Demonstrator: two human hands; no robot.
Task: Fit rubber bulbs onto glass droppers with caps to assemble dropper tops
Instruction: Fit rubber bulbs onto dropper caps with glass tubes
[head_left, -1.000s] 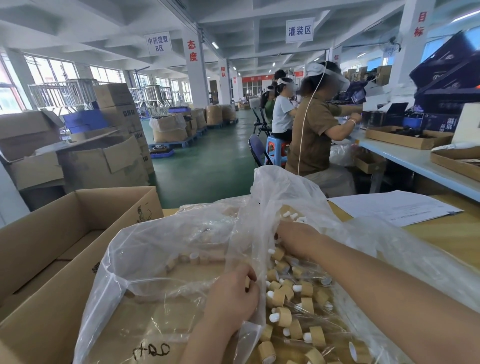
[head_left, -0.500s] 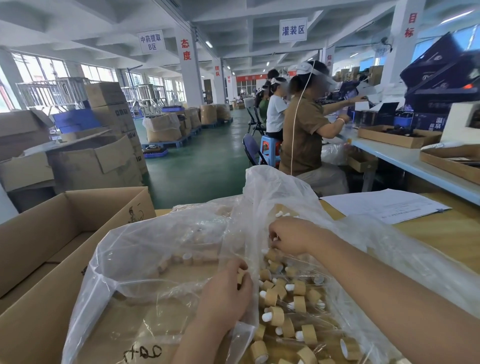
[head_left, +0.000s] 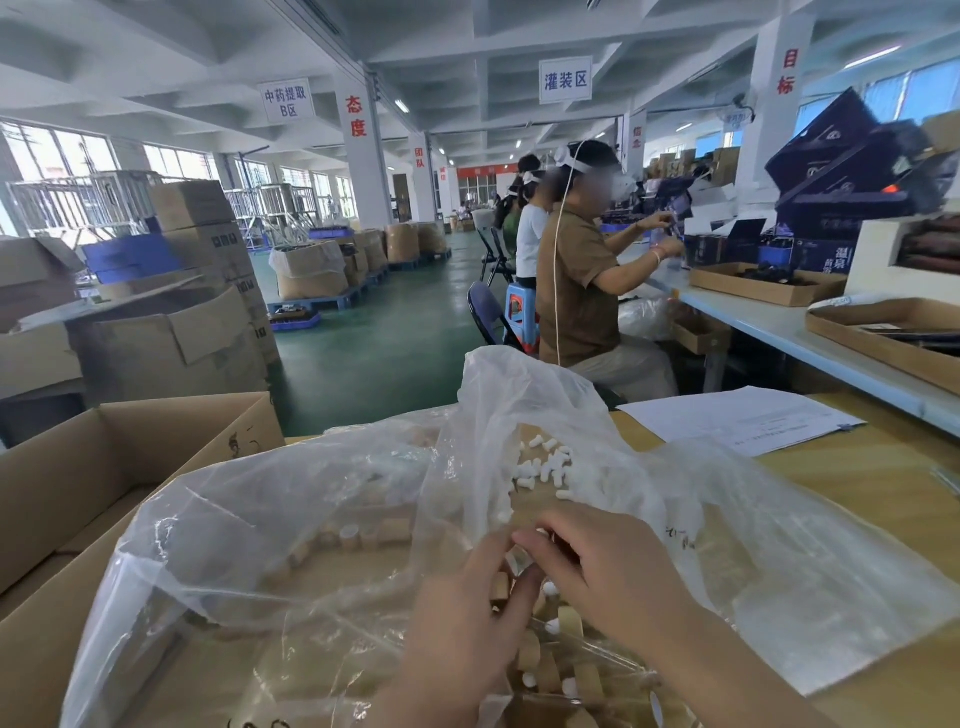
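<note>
Plastic bag (head_left: 291, 519) folds crowd the caps (head_left: 570, 621); right tabletop (head_left: 857, 483) open.

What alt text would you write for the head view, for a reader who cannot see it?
Left hand and right hand meet fingertip to fingertip over a plastic bag of tan caps; what they hold is hidden. White bulbs lie further back, a cardboard box on the left.
</note>
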